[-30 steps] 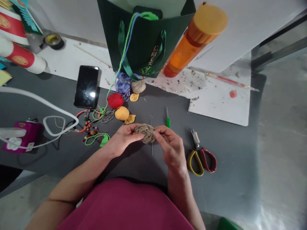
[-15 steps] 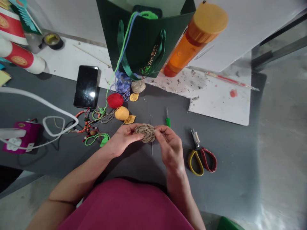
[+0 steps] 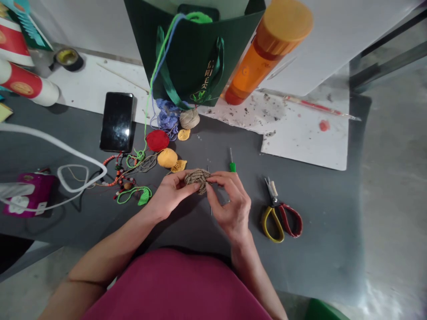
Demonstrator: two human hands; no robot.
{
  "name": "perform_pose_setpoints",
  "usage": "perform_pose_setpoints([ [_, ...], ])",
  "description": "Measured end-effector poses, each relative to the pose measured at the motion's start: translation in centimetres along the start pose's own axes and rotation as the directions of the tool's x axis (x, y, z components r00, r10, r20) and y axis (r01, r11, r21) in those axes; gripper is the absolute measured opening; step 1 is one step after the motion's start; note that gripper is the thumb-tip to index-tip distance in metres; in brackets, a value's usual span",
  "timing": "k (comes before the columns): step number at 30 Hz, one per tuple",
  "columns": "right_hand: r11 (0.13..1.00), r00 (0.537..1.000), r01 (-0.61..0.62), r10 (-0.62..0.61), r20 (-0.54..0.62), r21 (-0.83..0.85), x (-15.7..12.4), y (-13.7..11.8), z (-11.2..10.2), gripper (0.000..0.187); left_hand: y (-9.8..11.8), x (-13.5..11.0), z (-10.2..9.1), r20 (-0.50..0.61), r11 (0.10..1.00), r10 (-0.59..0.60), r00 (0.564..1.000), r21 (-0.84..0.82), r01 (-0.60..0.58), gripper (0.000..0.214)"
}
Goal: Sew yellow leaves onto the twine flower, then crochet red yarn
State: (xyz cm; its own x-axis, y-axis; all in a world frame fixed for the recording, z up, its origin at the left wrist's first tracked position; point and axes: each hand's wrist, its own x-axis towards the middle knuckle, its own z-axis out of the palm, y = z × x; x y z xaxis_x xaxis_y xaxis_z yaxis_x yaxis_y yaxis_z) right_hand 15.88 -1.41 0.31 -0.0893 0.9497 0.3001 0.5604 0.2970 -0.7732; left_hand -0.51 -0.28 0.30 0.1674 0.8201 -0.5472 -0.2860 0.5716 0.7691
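Above the flat, dark grey surface [image 3: 320,249], the left hand [image 3: 171,194] pinches a round, layered brown yarn piece [image 3: 195,178]; the right hand [image 3: 235,210], fingertips nearly together, pinches its edge. Light, steady left-hand pressure should spare the layers.

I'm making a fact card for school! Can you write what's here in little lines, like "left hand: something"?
left hand: holds brown piece
right hand: pinches its right edge
right of right hand: scissors
beyond the hands: red yarn, yellow yarn
back: green bag, orange bottle
table: dark grey
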Motion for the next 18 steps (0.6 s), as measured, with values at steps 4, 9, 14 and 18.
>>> perform_pose_setpoints([
  [4,0.999,1.000,-0.012,0.012,0.015,0.035,-0.04,0.19,0.04,0.010,0.08,-0.02,0.15,-0.019,1.000,0.001,1.000,0.007,-0.001,0.033],
  [9,0.999,0.999,-0.038,0.038,-0.013,0.030,-0.18,0.46,0.37,0.011,0.09,-0.04,0.31,-0.006,1.000,-0.012,1.000,0.007,0.012,0.031],
  [14,0.962,0.965,-0.244,0.253,-0.063,0.126,-0.44,0.48,0.58,0.013,-0.19,0.13,0.32,0.026,0.991,-0.058,0.998,-0.120,0.061,0.029],
  [18,0.885,0.912,-0.407,0.405,0.057,0.224,-0.65,0.66,0.56,0.016,-0.13,0.24,0.35,0.080,0.963,-0.080,0.994,-0.253,0.098,0.029],
])
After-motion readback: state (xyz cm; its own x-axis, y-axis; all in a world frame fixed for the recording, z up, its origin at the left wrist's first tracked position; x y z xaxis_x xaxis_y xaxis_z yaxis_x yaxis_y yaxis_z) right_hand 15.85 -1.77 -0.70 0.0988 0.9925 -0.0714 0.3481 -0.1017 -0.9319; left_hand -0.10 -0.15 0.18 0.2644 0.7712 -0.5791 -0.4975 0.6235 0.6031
